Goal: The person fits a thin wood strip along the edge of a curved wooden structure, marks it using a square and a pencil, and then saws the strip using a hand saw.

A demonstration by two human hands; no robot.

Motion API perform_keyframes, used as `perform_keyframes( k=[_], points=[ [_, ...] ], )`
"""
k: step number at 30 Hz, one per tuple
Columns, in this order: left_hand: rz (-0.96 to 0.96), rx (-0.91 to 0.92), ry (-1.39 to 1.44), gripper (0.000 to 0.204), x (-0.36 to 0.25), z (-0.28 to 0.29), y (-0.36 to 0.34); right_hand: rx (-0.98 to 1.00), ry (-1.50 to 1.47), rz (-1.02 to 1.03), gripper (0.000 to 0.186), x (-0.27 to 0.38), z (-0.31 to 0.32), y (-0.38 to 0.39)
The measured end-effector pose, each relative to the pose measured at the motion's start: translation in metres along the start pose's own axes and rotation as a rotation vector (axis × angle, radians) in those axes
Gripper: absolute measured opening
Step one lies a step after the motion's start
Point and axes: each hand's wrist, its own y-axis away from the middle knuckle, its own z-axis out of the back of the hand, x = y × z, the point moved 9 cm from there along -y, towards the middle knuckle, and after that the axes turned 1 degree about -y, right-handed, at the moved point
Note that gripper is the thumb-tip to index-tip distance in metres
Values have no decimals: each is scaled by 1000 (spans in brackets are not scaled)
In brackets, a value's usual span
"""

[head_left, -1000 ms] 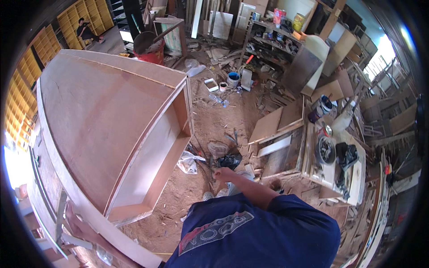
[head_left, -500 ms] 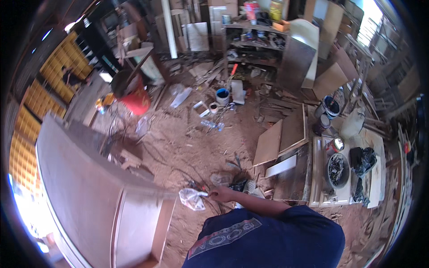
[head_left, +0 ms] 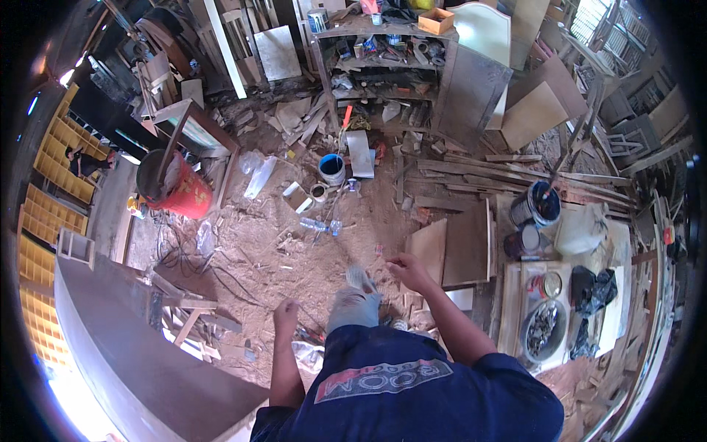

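**Both your hands out over the sawdust, big cabinet off to your left**

So your left hand [head_left: 286,317] is hanging out in front of you with the fingers loosely curled; I can't tell how tightly they close or whether something small is tucked inside. Your right hand [head_left: 407,269] is further forward, partly open with the fingers bent, and I don't see it gripping anything. There's a tiny reddish bit [head_left: 379,250] just past its fingertips, too small to make out.

The big brown wooden cabinet [head_left: 147,346] sits at your lower left, beside your left forearm and apart from the hand. A crumpled white plastic bag [head_left: 309,359] is on the floor nearby, partly hidden by your body. Nearest your right hand are two brown boards [head_left: 468,247], propped at an angle. Past your hands, there's a clear bottle [head_left: 320,226] lying on the dirt, then a bucket [head_left: 331,177] with a blue inside.
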Motion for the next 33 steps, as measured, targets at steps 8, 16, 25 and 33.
perform_keyframes(
  k=[8,16,25,33],
  points=[
    [-68,854,-464,52,99,-141,-100,-208,-39,-117,27,-90,79,-163],
    [-97,400,-476,27,-4,-124,-399,-333,-140,-171,28,-53,171,-369],
    [187,207,-369,41,-128,-142,-549,-390,-54,-183,22,-115,265,-631],
    [569,919,-909,56,-77,-205,-426,-104,989,-203,37,-249,354,-960]
  ],
)
